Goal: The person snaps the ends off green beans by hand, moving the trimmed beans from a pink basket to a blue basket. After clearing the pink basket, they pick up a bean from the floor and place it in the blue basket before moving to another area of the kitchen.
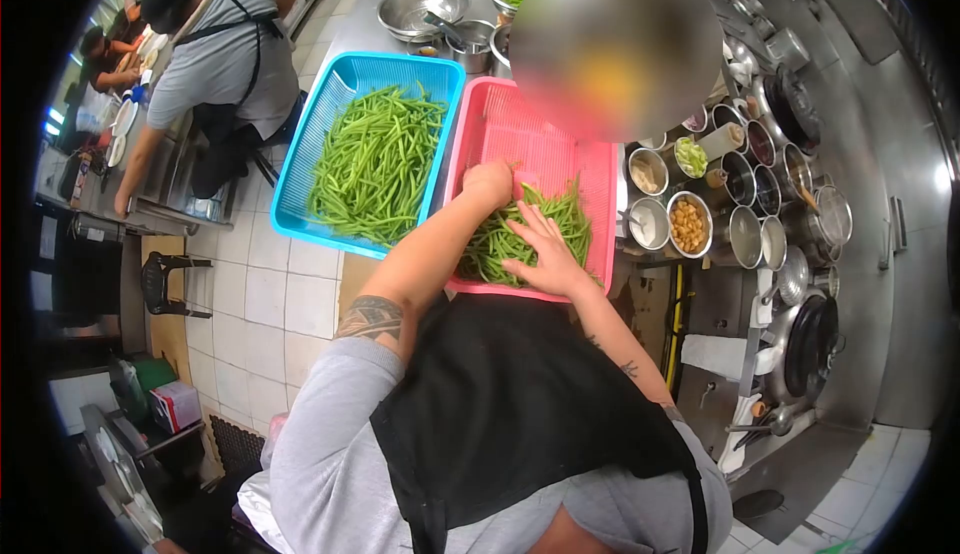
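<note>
Green beans (378, 164) are heaped in a blue plastic basket (300, 134) on the left. Against its right side stands a pink plastic basket (600, 179), with more green beans (500, 244) in its near half. My left hand (488, 184) is inside the pink basket at the left edge of that pile, fingers curled and pointing down; what they hold, if anything, is hidden. My right hand (548, 254) lies over the pile's right side with fingers spread, touching the beans.
Steel bowls (423, 9) and a small pot (471, 46) stand beyond the baskets. To the right are several containers of ingredients, including one of browned cubes (690, 226). A co-worker (235, 49) bends over a counter at left. A round blur covers the top centre.
</note>
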Action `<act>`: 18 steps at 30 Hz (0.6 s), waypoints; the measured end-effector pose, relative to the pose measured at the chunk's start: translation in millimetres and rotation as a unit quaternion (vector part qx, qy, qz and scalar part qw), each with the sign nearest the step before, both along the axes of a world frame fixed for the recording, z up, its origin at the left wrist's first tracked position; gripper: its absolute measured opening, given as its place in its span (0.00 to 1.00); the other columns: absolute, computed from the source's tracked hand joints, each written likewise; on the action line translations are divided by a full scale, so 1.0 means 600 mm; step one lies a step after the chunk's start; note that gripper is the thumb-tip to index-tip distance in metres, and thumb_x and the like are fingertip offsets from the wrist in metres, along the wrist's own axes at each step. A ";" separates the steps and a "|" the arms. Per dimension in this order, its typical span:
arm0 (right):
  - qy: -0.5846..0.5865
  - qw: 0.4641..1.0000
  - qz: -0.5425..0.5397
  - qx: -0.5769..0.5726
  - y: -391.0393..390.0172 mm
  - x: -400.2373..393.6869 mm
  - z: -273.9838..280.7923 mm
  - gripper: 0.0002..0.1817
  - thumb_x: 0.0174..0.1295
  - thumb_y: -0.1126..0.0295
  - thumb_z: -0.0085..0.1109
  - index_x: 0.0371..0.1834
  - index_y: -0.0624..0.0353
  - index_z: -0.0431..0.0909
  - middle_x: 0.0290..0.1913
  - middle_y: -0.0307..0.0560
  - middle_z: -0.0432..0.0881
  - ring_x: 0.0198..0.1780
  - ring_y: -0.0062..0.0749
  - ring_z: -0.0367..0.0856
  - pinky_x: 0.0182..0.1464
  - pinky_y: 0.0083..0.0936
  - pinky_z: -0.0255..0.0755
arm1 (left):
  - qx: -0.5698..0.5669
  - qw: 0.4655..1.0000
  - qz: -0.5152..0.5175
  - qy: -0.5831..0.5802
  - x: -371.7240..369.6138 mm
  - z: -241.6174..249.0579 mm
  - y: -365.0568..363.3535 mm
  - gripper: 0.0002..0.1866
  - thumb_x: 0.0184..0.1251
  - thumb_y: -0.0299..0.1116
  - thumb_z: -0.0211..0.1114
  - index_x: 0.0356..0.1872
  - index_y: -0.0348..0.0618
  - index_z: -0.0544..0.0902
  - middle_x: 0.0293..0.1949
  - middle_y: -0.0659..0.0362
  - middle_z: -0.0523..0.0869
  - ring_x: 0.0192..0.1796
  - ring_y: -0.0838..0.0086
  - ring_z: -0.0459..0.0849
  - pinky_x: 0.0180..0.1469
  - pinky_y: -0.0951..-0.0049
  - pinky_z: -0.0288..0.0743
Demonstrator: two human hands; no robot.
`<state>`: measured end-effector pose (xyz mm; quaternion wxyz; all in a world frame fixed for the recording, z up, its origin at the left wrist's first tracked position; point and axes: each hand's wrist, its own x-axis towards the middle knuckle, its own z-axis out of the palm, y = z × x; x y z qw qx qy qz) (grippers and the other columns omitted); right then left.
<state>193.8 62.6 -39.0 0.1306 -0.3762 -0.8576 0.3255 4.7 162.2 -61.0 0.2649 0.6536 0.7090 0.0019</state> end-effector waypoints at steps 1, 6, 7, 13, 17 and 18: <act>0.014 1.000 -0.017 0.012 -0.004 -0.001 -0.002 0.34 0.67 0.54 0.64 0.73 0.58 0.69 0.81 0.57 0.56 0.83 0.52 0.49 0.81 0.49 0.43 | -0.003 1.000 -0.028 0.012 -0.001 -0.009 0.004 0.24 0.63 0.44 0.69 0.53 0.37 0.81 0.51 0.44 0.88 0.57 0.51 0.87 0.59 0.52 0.79; 0.342 0.909 -0.194 -0.140 0.005 0.034 -0.026 0.23 0.65 0.71 0.67 0.63 0.63 0.76 0.65 0.53 0.78 0.67 0.42 0.75 0.70 0.35 0.67 | 0.076 0.991 -0.094 -0.049 -0.011 0.077 -0.032 0.14 0.70 0.36 0.61 0.52 0.40 0.79 0.45 0.42 0.88 0.50 0.48 0.87 0.52 0.50 0.79; 0.395 0.868 -0.240 -0.179 0.003 0.042 -0.019 0.21 0.64 0.73 0.67 0.60 0.63 0.78 0.61 0.52 0.81 0.64 0.40 0.79 0.66 0.32 0.72 | 0.089 0.987 -0.114 -0.071 -0.014 0.089 -0.048 0.14 0.70 0.34 0.60 0.52 0.41 0.79 0.44 0.43 0.88 0.50 0.48 0.87 0.52 0.51 0.78; 0.274 0.929 -0.241 -0.059 -0.015 0.064 0.032 0.18 0.64 0.73 0.66 0.57 0.64 0.80 0.56 0.50 0.83 0.57 0.37 0.82 0.56 0.29 0.77 | 0.264 0.938 -0.165 -0.152 0.001 0.074 -0.214 0.21 0.67 0.33 0.65 0.59 0.40 0.77 0.47 0.45 0.79 0.53 0.48 0.80 0.54 0.52 0.76; 0.213 0.962 -0.172 -0.007 -0.050 0.037 0.048 0.18 0.62 0.73 0.66 0.56 0.63 0.80 0.55 0.51 0.82 0.53 0.37 0.83 0.50 0.29 0.78 | 0.253 0.947 -0.103 -0.168 0.017 0.102 -0.250 0.18 0.66 0.33 0.66 0.56 0.41 0.79 0.46 0.46 0.78 0.53 0.48 0.79 0.53 0.52 0.76; 0.210 0.965 -0.154 0.018 -0.053 0.033 0.050 0.18 0.62 0.73 0.66 0.56 0.62 0.80 0.55 0.51 0.81 0.51 0.39 0.83 0.49 0.30 0.78 | 0.250 0.946 -0.106 -0.180 0.018 0.112 -0.255 0.17 0.66 0.32 0.66 0.55 0.41 0.80 0.46 0.46 0.78 0.52 0.48 0.80 0.54 0.52 0.77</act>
